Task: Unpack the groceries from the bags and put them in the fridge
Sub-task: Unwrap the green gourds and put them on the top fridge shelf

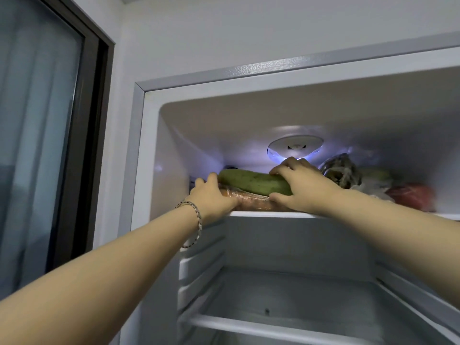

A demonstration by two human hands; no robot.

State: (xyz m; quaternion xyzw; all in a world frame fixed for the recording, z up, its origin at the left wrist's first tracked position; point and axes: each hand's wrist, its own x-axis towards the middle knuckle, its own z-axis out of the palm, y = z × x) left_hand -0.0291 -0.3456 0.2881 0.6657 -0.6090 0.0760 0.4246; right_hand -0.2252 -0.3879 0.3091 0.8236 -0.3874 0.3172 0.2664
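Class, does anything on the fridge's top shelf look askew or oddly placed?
Yes. The green gourd lies tilted on a wrapped orange packet at the front edge of the top shelf, not flat. The right hand grips it and the left hand touches its end.

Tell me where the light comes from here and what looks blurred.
Head view: the lamp glows bluish-white behind the right hand, leaving the lower shelves dim; the red item at far right is smeared; the gourd is fairly sharp; the fridge frame bows from the wide lens.
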